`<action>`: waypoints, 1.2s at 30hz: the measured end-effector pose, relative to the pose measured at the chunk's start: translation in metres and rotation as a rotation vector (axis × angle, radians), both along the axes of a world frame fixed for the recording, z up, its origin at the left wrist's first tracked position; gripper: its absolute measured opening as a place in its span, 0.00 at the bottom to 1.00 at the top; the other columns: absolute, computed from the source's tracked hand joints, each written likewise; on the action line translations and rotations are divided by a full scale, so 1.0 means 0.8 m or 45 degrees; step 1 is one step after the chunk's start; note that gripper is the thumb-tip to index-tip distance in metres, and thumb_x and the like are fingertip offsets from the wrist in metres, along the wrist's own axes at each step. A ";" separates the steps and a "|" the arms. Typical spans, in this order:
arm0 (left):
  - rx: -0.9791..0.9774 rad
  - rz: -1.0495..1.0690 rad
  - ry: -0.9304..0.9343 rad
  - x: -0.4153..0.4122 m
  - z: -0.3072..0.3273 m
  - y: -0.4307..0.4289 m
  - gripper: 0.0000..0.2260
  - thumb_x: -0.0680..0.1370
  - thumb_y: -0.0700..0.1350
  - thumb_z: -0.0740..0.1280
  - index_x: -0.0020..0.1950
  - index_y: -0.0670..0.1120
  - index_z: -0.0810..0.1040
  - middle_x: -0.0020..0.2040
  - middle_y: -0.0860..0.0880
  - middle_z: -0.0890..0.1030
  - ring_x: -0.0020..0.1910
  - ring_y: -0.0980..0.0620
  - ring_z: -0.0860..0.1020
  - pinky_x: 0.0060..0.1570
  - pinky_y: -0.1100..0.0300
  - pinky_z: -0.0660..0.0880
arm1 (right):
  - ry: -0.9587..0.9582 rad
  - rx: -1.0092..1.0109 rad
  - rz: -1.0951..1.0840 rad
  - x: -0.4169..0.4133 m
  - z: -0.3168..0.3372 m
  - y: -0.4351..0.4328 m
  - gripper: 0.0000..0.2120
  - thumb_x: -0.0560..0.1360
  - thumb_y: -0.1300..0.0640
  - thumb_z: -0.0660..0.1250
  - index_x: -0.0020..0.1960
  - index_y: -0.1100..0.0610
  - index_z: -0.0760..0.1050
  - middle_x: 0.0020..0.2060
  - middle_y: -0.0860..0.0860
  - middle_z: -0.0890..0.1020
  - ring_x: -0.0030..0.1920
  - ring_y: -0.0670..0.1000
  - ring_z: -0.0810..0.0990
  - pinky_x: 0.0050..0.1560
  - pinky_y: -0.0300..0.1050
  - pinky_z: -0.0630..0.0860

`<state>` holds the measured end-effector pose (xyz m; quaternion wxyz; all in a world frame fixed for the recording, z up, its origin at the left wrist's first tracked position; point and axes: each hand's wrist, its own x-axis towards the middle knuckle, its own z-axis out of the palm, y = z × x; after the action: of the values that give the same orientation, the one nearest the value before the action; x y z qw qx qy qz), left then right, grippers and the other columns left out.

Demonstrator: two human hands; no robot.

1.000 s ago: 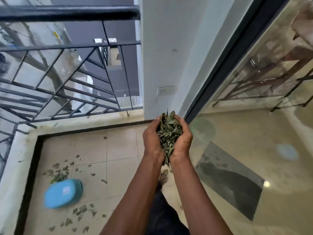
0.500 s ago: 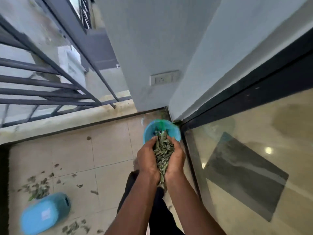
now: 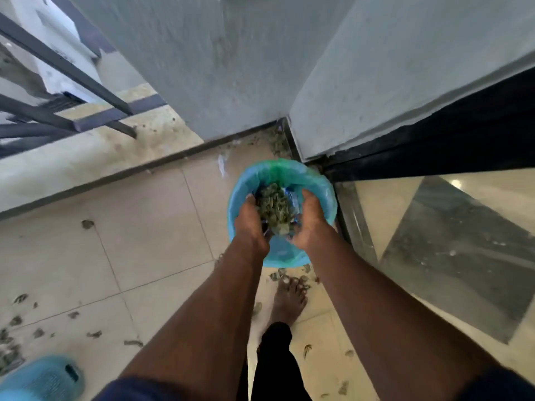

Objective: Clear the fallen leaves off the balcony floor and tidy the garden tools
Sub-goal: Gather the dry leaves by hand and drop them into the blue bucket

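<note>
Nearby, stray leaves (image 3: 94, 334) litter tiles (image 3: 150, 233) btwn bin (image 3: 321, 186) & blue tub (image 3: 43, 377).

- The left hand (image 3: 250, 224) and right hand (image 3: 308, 221) have moved down into the mouth of the blue lined bin (image 3: 318, 183), at 12 o'clock.
- Their grip has parted, and the leaf clump (image 3: 275, 209) sits loose between them.

Both bare forearms (image 3: 220, 299) reached forward and down, converging slightly. The left hand (image 3: 251, 224) and right hand (image 3: 309, 224) faced palm to palm, a gap between them, fingers loosely curved. A bare foot (image 3: 289, 298) stood below the arms.
</note>
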<state>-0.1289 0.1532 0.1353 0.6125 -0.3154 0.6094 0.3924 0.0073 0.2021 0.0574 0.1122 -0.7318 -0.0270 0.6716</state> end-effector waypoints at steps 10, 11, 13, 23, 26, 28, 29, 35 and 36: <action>0.158 -0.737 0.304 -0.026 0.094 -0.038 0.09 0.82 0.54 0.68 0.58 0.51 0.80 0.58 0.51 0.81 0.62 0.46 0.78 0.66 0.47 0.75 | -0.233 0.305 0.619 -0.020 0.198 -0.036 0.24 0.78 0.39 0.67 0.68 0.51 0.75 0.64 0.54 0.79 0.62 0.57 0.79 0.62 0.52 0.75; 0.227 -0.845 0.398 -0.029 0.108 -0.041 0.10 0.81 0.55 0.69 0.57 0.52 0.81 0.59 0.50 0.82 0.62 0.46 0.79 0.68 0.46 0.75 | -0.335 0.411 0.852 -0.018 0.217 -0.043 0.24 0.78 0.40 0.68 0.69 0.51 0.74 0.65 0.54 0.79 0.63 0.56 0.79 0.63 0.52 0.75; 0.357 -1.153 0.581 -0.037 0.140 -0.044 0.20 0.76 0.62 0.69 0.63 0.53 0.81 0.64 0.50 0.82 0.63 0.48 0.79 0.68 0.46 0.75 | -0.452 0.631 1.211 -0.016 0.251 -0.059 0.27 0.79 0.45 0.68 0.75 0.51 0.70 0.68 0.53 0.76 0.67 0.54 0.75 0.64 0.50 0.73; 0.957 -2.073 1.197 -0.066 0.349 -0.032 0.31 0.80 0.68 0.59 0.80 0.54 0.66 0.83 0.53 0.60 0.81 0.57 0.56 0.70 0.63 0.59 | -1.049 1.035 1.529 0.006 0.464 -0.155 0.37 0.75 0.48 0.67 0.81 0.49 0.58 0.79 0.55 0.62 0.81 0.59 0.57 0.77 0.61 0.63; 1.123 -2.160 1.288 -0.062 0.423 -0.028 0.32 0.78 0.67 0.58 0.80 0.55 0.67 0.83 0.53 0.60 0.81 0.55 0.59 0.71 0.61 0.61 | -1.210 1.086 1.500 0.014 0.529 -0.182 0.37 0.73 0.48 0.67 0.80 0.50 0.59 0.79 0.57 0.64 0.81 0.60 0.58 0.76 0.61 0.64; 1.277 -2.208 1.346 -0.053 0.467 -0.033 0.31 0.78 0.66 0.58 0.79 0.55 0.67 0.83 0.51 0.61 0.81 0.53 0.60 0.76 0.56 0.61 | -1.256 1.066 1.389 0.018 0.568 -0.200 0.37 0.73 0.49 0.65 0.80 0.50 0.59 0.79 0.56 0.62 0.81 0.59 0.56 0.77 0.61 0.62; 1.361 -2.240 1.390 -0.047 0.492 -0.038 0.31 0.78 0.65 0.58 0.79 0.54 0.67 0.83 0.50 0.61 0.81 0.51 0.60 0.78 0.52 0.62 | -1.269 1.068 1.294 0.021 0.590 -0.211 0.36 0.73 0.49 0.64 0.80 0.50 0.59 0.80 0.55 0.61 0.82 0.59 0.55 0.78 0.61 0.61; 1.754 -2.506 1.582 0.007 0.638 -0.117 0.31 0.80 0.64 0.57 0.81 0.51 0.65 0.84 0.47 0.58 0.81 0.46 0.60 0.78 0.49 0.61 | -1.412 1.054 0.744 0.032 0.713 -0.336 0.35 0.76 0.48 0.60 0.81 0.48 0.56 0.81 0.52 0.56 0.81 0.55 0.52 0.79 0.57 0.55; 1.819 -2.576 1.616 0.020 0.658 -0.138 0.32 0.81 0.65 0.55 0.81 0.51 0.64 0.84 0.46 0.58 0.81 0.45 0.59 0.78 0.46 0.61 | -1.452 1.030 0.624 0.035 0.731 -0.367 0.35 0.76 0.47 0.60 0.81 0.48 0.56 0.81 0.53 0.57 0.81 0.55 0.53 0.79 0.57 0.56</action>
<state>-0.1125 0.0427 0.6621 0.2756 0.8653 0.4107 0.0811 0.0353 -0.0916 0.6424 0.1887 -0.8415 -0.4891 0.1304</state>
